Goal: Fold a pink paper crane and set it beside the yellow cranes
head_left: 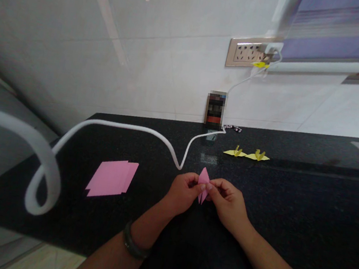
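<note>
- Left hand and right hand pinch a folded pink paper between fingertips (both closed on it).
- It sits between them, above the black counter.

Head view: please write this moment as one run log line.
left hand: pinches pink folded paper | right hand: pinches it too | nearby: pink sheets, two yellow paper cranes, white cable

No legible text, label, brand, number or sign found. The small upright device against the wall is blurred beyond reading. Any marking on the wall socket plate is too soft to make out. The pink folded paper, pinched between left hand and right hand, shows plain colour only.
</note>
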{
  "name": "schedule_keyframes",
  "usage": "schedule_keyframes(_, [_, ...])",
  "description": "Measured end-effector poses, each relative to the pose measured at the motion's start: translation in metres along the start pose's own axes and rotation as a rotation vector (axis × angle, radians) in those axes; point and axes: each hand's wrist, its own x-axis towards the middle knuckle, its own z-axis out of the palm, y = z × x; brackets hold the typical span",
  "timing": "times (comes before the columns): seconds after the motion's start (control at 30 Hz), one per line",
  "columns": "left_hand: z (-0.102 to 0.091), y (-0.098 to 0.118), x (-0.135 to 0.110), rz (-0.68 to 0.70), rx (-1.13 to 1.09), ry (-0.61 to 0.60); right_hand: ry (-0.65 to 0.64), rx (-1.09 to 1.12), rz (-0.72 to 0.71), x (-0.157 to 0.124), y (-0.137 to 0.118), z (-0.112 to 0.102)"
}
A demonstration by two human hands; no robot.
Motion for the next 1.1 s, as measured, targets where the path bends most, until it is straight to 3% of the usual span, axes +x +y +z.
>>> schedule_keyframes(0.1, [0.0002,0.0012,-0.0001,-0.001,0.006,0.037,0.008,-0.008,-0.007,-0.0001,-0.0029,-0.0008])
schedule_keyframes(0.27, [0.0012,-0.0002,0.0006,-0.024,-0.059,-0.031,0.077,-0.023,-0.024,0.0012,0.0004,-0.0022])
schedule_keyframes(0.37, [0.0009,-0.0023,0.0010,-0.032,-0.027,-0.012,0.089,-0.035,-0.027,0.0020,0.0027,-0.0024])
schedule_keyframes(0.63, [-0.0012,0.0037,-0.0010,0.020,0.010,0.089,-0.059,-0.060,-0.010,0.0034,-0.0041,-0.0046])
schedule_keyframes(0.87, [0.0029,0.0073,-0.0018,-0.075,-0.215,0.013,-0.037,-0.179,-0.053,0.0014,-0.0009,-0.0044])
schedule_keyframes(1.1, [0.0005,0.0040,-0.0015,-0.085,-0.266,0.061,-0.218,0.059,0.092,0.0044,-0.0060,-0.0061])
